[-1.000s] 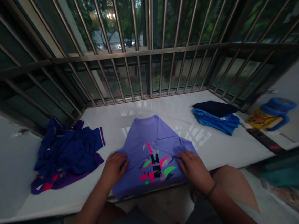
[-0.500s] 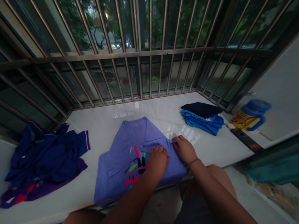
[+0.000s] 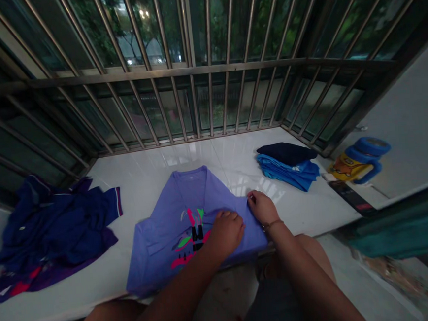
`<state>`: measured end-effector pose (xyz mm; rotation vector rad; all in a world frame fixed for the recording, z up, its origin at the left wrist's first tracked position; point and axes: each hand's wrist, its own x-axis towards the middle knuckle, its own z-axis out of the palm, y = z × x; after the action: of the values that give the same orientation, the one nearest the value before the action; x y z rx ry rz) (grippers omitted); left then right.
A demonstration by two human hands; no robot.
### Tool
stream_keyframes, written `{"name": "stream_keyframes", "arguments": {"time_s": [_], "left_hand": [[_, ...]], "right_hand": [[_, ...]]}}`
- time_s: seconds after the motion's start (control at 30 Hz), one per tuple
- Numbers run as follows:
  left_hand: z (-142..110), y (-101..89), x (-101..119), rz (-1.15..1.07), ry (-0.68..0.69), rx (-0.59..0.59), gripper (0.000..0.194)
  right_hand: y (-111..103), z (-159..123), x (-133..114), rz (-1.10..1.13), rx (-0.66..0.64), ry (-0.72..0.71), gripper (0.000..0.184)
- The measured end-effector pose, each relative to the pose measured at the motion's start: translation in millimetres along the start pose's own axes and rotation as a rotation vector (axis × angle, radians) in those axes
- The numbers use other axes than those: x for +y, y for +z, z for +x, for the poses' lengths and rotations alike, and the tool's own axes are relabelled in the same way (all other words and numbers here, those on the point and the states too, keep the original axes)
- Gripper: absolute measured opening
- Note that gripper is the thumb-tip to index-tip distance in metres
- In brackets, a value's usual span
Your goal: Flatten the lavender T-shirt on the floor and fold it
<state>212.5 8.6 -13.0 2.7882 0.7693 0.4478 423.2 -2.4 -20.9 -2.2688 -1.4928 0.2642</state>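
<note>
Purple T-shirt (image 3: 187,202), soft knit, lying flat on a glossy white tiled ledge (image 3: 221,155), neck toward the window bars, hem at the near edge; chest print in pink, green and black, with dark letter-like shapes too blurred to read. Left hand (image 3: 227,231): fingers curled, pressing down on the shirt's right part beside the print; whether it pinches cloth underneath cannot be told. Right hand (image 3: 262,207): fingertips closed on the folded right edge of the shirt, a thin band at the wrist. Heap of dark blue and purple garments (image 3: 56,227), crumpled, one cuff trimmed red and white, well apart to the left. Folded stack (image 3: 286,167), bright blue pieces under one navy piece, square-edged, to the right near the corner. Yellow item with a printed label (image 3: 346,169), writing illegible, among thick blue rounded rings (image 3: 369,153). Metal window bars (image 3: 192,73), straight, dull, fanning upward behind the ledge.
</note>
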Motion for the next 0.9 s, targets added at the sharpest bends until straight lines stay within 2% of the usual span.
{"name": "stream_keyframes", "arguments": {"time_s": [0.07, 0.17, 0.3, 0.4, 0.47, 0.57, 0.67, 0.77, 0.83, 0.9], "left_hand": [[-3, 1.0, -2, -0.013, 0.017, -0.015, 0.012], [-13, -3.4, -8, -0.032, 0.008, 0.022, 0.011], [-42, -15.5, -17, -0.065, -0.032, 0.045, 0.018], [-81, -23.0, -21, -0.154, -0.031, 0.069, 0.022], [-116, -26.4, -23, -0.216, -0.064, 0.089, 0.025], [-173, -31.2, -29, -0.238, -0.142, 0.111, 0.023], [-225, -39.0, -42, -0.177, -0.211, 0.146, 0.022], [-263, -53.6, -58, -0.090, -0.309, 0.234, 0.022], [-278, -66.7, -71, -0.026, -0.370, 0.278, 0.023], [-286, -79.6, -88, 0.027, -0.417, 0.284, 0.024]], "right_hand": [[-5, -3, -2, 0.000, 0.022, -0.021, 0.031], [-8, -16, -10, 0.004, 0.068, -0.085, 0.040], [0, -47, -25, -0.038, 0.088, -0.340, 0.047], [8, -75, -28, -0.061, 0.022, -0.502, 0.050], [10, -92, -26, -0.033, 0.001, -0.538, 0.045], [6, -113, -15, 0.005, 0.041, -0.543, 0.037], [-3, -126, 10, -0.005, 0.120, -0.520, 0.035], [-18, -133, 57, -0.062, 0.212, -0.413, 0.036], [-30, -136, 98, -0.100, 0.298, -0.266, 0.039], [-39, -140, 142, -0.123, 0.404, -0.032, 0.043]]}}
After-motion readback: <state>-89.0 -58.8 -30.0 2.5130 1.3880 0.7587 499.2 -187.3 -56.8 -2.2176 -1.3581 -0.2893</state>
